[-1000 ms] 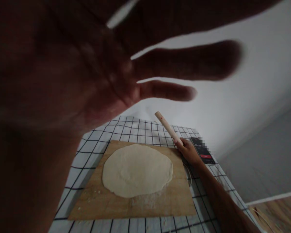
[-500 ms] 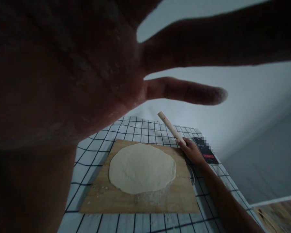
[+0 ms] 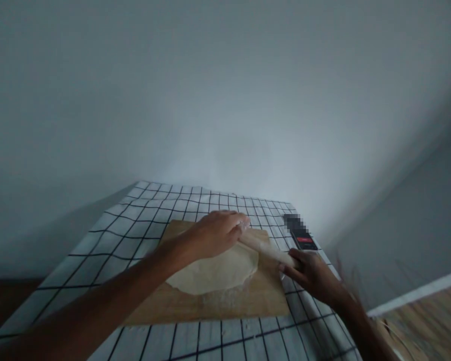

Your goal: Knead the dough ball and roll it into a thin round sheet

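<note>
A pale wooden rolling pin (image 3: 266, 248) slants over the right part of a flat sheet of dough (image 3: 214, 275). My right hand (image 3: 311, 273) is wrapped round its near right end. My left hand (image 3: 222, 231) has its fingers curled on the far left end and hides that tip. The dough lies thin and roughly oval on a wooden board (image 3: 248, 307), its back left part hidden behind my left hand and forearm. Flour is dusted on the board in front of the dough. Whether the pin touches the dough I cannot tell.
The board lies on a table with a white, black-checked cloth (image 3: 135, 213). A dark phone (image 3: 302, 235) with a red button on its screen rests near the cloth's right edge. A pale wall (image 3: 225, 100) rises behind the table.
My left hand has dropped from close before the camera and taken hold of the rolling pin's far end. My right hand has brought the pin lower and nearer.
</note>
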Motion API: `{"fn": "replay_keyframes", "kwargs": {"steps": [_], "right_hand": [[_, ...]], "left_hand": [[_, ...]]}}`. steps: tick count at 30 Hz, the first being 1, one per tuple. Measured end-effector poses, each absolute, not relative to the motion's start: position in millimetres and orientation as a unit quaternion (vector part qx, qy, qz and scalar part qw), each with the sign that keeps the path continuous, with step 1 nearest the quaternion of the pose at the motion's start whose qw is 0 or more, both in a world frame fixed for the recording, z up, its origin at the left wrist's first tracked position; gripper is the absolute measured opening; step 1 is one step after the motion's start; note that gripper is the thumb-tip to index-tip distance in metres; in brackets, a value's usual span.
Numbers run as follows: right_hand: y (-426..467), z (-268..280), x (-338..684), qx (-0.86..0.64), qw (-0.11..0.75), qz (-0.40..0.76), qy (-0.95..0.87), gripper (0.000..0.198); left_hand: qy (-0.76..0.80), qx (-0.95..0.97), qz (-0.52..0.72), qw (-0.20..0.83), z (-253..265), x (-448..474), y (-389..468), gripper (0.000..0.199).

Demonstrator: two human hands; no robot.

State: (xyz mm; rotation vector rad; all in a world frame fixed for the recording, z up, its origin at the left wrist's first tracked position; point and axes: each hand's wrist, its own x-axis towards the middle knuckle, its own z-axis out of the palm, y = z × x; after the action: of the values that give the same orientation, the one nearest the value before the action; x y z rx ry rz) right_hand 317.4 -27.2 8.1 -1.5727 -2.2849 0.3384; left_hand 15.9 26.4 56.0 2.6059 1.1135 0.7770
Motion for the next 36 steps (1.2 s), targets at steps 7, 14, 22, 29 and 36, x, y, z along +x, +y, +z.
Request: {"fn": "replay_keyframes", "kwargs": {"steps": [7, 14, 22, 29, 36], "right_hand": [[-54.1, -13.0, 335.3, -0.561, 0.133, 0.134, -0.806, 0.044], [-30.4, -18.8, 352.7, -0.540, 0.131, 0.178, -0.812, 0.049], [-2.2, -0.8, 327.1, -0.499, 0.138, 0.161, -0.840, 0.052], [1.5, -8.2, 296.1, -0.514, 0.173, 0.066, -0.837, 0.033], [11.0, -17.9, 294.6, -0.499, 0.224, 0.032, -0.837, 0.027]], "left_hand": [[0.387, 0.869, 0.297, 0.082, 7.5, 34.0, -1.3, 0.036], [0.388, 0.869, 0.306, 0.042, -9.2, 43.0, -3.8, 0.048], [0.431, 0.846, 0.310, 0.056, 5.6, 34.5, -6.2, 0.045], [0.485, 0.832, 0.270, 0.012, -1.8, 22.0, -6.6, 0.044], [0.496, 0.822, 0.279, -0.005, -11.5, 25.2, -5.2, 0.042]]}}
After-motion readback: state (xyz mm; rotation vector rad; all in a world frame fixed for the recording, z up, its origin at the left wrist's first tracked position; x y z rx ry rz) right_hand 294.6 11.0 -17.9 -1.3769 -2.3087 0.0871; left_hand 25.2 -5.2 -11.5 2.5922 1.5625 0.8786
